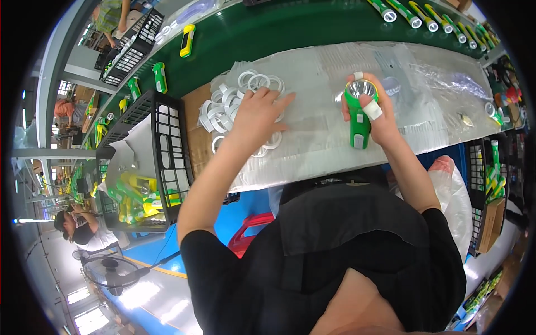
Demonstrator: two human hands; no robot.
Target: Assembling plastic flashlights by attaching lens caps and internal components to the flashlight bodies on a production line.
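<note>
My right hand (381,111) is closed around a green flashlight (359,125), its shiny reflector end pointing up and away from me. White wraps cover a finger and the thumb of that hand. On the left, my left hand (258,116) reaches over a heap of white plastic rings (219,107), fingers spread and nothing visibly held. Some rings lie partly under the palm and fingers, so whether the fingertips touch any is hidden. The heap rests on the plastic-covered work surface (318,151).
A black crate (162,134) holding green and yellow flashlights stands at the left. Beyond the work surface runs a green conveyor belt (234,42) with a yellow flashlight (187,40). Several flashlights (410,17) line the far right. A red stool (245,231) sits below.
</note>
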